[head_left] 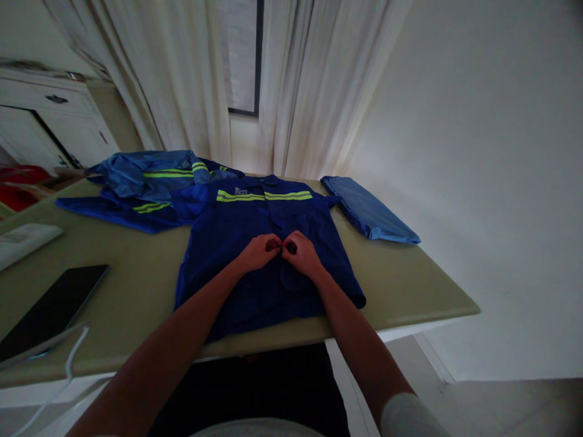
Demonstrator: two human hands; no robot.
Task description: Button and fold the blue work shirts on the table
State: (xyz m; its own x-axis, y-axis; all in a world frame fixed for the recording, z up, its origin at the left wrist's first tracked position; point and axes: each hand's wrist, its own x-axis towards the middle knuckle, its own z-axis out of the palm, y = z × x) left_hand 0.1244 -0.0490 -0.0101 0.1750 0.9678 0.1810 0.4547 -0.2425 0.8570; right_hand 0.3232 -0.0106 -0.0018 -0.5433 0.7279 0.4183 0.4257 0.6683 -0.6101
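Note:
A dark blue work jacket (237, 243) with yellow-green reflective strips across the chest lies spread on the table, collar away from me. My left hand (262, 251) and my right hand (301, 252) meet over the middle of its front. Both are closed in a pinch at the front placket, fingertips almost touching. The small bit of cloth or fastener between them is too small to make out. One sleeve (122, 209) with a reflective strip stretches out to the left, and the other is mostly hidden behind the right side.
A lighter blue garment (127, 173) with reflective strips lies heaped at the back left. Some folded blue clothing (368, 209) rests at the right edge. On the left are a black tablet (54, 306), a white cable (70, 361) and a white object (27, 240).

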